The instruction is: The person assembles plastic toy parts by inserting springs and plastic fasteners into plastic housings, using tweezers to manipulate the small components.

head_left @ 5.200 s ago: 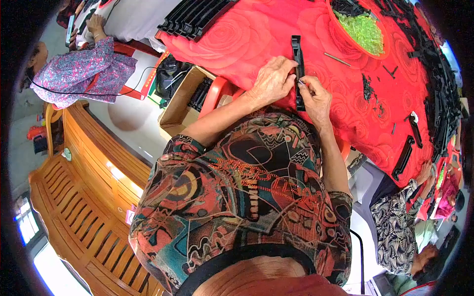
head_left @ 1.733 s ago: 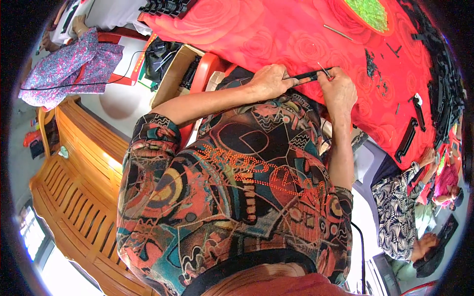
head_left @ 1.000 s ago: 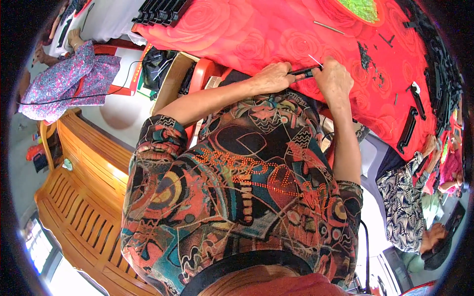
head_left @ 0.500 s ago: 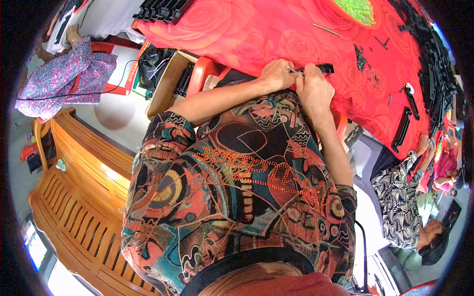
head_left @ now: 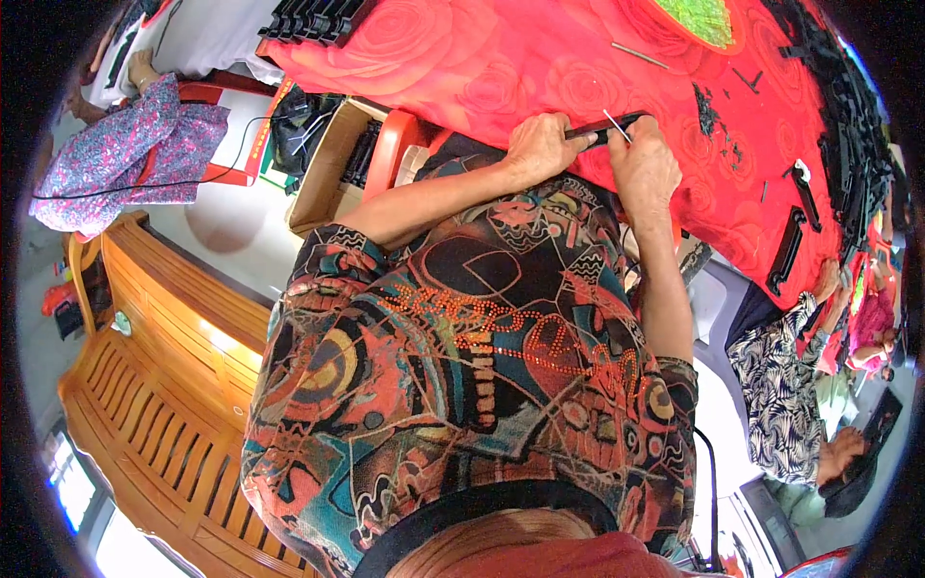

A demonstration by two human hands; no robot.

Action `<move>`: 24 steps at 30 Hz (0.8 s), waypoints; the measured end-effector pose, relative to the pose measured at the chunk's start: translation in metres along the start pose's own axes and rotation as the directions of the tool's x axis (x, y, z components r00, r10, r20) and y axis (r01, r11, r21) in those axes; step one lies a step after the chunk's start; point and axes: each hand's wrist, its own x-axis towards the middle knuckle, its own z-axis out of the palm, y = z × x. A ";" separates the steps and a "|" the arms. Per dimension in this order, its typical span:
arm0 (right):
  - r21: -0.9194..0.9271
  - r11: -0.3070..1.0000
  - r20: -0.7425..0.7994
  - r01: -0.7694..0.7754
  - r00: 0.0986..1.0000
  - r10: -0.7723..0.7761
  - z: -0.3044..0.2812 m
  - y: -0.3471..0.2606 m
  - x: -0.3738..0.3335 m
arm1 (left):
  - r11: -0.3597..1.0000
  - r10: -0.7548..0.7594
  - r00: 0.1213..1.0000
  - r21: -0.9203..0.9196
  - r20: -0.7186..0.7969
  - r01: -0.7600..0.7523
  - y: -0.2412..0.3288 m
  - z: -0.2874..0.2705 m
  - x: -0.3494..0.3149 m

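At the near edge of the red cloth, my left hand [head_left: 540,146] is closed around one end of a long black plastic strip [head_left: 599,125]. My right hand [head_left: 647,175] is closed at the strip's other end. A thin silvery rod [head_left: 614,122] sticks out from its fingers and crosses over the strip. Whether the right fingers also grip the strip is hidden.
On the red tablecloth [head_left: 491,48] are a loose metal rod [head_left: 640,55], small black bits [head_left: 706,108], black strips [head_left: 787,250] and an orange-rimmed basket [head_left: 734,34]. Black parts [head_left: 313,21] stand far left. A cardboard box [head_left: 313,178] and wooden bench [head_left: 173,376] are left. Co-workers sit on both sides.
My hands have moved apart, the right one going further right. The black strip, mostly hidden before, now shows between them, and the thin rod points upward from my right fingers.
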 end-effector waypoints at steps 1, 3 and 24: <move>0.000 1.000 0.000 -0.007 1.000 0.007 -0.003 -0.001 0.001 | 1.000 0.003 1.000 0.001 0.007 -0.003 0.000 0.001 0.000; -0.047 0.998 0.047 -0.038 0.998 0.040 -0.007 -0.004 0.006 | 0.991 0.113 0.986 0.083 -0.124 -0.103 0.001 0.002 0.002; -0.081 0.987 0.126 -0.137 0.981 0.147 0.000 -0.018 0.009 | 0.973 0.175 0.980 0.168 -0.097 -0.157 -0.002 -0.003 0.003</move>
